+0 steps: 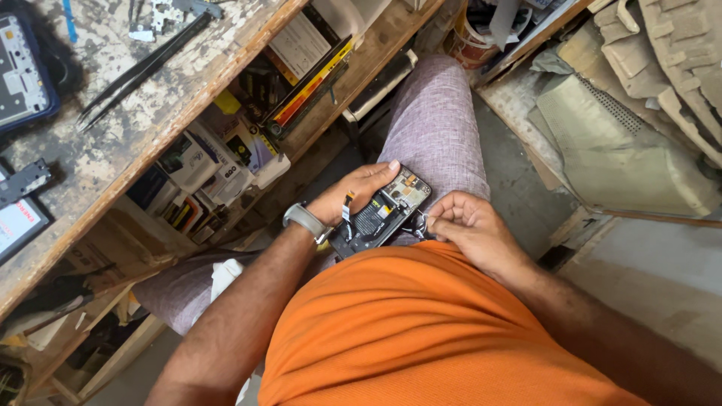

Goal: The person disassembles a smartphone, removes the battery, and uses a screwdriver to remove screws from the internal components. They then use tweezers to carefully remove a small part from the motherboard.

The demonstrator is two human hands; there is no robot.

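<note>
Two hands were occupied over the lap: the opened phone (381,212), its back removed, was cradled in the left hand (353,197), while the right hand (466,225) was pinched shut on a small part at its edge. The loose ribbon cable (347,207) could be torn if snagged. Tweezers (143,69) lay on the bench (113,143).

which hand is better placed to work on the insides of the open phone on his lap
Probably the right hand: its pinched fingertips already sit at the edge of the opened phone. The left hand cradles the phone from the far side, steadying it over the thigh.
</note>
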